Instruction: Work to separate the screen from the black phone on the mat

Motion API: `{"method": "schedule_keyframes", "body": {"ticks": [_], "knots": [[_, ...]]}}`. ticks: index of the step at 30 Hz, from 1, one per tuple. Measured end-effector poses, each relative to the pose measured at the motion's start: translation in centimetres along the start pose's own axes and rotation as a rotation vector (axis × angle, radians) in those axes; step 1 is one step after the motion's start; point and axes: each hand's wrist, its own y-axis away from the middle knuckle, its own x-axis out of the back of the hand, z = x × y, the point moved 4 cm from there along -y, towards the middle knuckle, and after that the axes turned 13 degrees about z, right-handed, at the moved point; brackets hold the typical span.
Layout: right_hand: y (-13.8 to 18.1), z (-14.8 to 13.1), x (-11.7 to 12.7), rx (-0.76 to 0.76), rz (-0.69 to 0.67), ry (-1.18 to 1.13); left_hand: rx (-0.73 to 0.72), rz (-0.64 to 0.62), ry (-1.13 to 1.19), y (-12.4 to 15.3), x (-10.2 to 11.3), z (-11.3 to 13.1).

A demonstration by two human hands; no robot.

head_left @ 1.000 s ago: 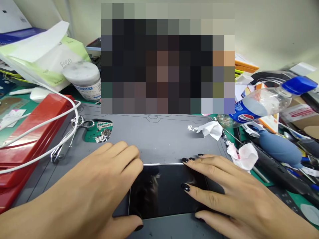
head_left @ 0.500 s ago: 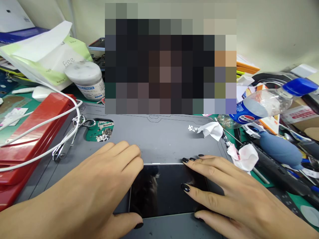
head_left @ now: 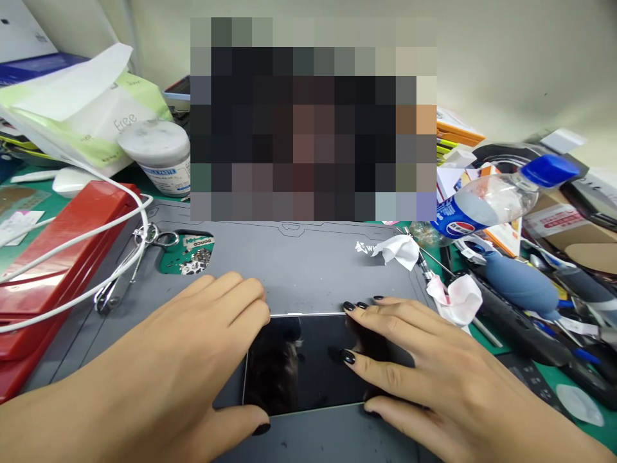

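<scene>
A black-screened smartphone (head_left: 308,366) lies flat on the grey work mat (head_left: 308,270), long side across my view. My left hand (head_left: 212,341) grips its left end, fingers curled at the far edge and thumb by the near edge. My right hand (head_left: 429,366) reaches over the right end with fingers stretched and spread. Its index fingertip is at the glass, other fingertips by the far edge, the thumb at the near edge. Dark nails show on both hands. Reflections cross the screen, and the phone's right end is mostly hidden.
Scissors (head_left: 154,235), a red case (head_left: 62,270), a white cable (head_left: 110,289) and a paste jar (head_left: 159,157) stand left. To the right are crumpled tissues (head_left: 456,299), a plastic bottle (head_left: 496,202), a blue air blower (head_left: 520,283) and scattered tools. A blurred block covers the back.
The whole view has shifted slightly, so things appear a little further left. Both hands keep nearly the same places on the phone.
</scene>
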Motion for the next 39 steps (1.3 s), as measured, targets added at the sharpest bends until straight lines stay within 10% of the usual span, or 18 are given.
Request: {"method": "schedule_keyframes", "body": {"ticks": [8,11,18,28,39], "knots": [[0.8,0.6,-0.7,0.002,-0.004,-0.022,0.067,0.101,0.146,0.6,-1.1,-1.4],[1.3,2.7,-0.4,0.113,0.202,-0.028,0.055,0.033,0.168,0.2,-1.0,-2.4],[2.8,9.1,0.5,-0.125,0.355,0.271,0.054,-0.004,0.213,-1.1,-0.1,-3.0],[3.1,8.6,1.7,-0.191,0.527,0.3,0.023,0.121,0.175,-0.8,-1.7,-2.9],[2.0,6.5,0.3,-0.237,0.269,-0.091,0.007,0.003,0.248,-0.8,-0.2,-2.9]]}}
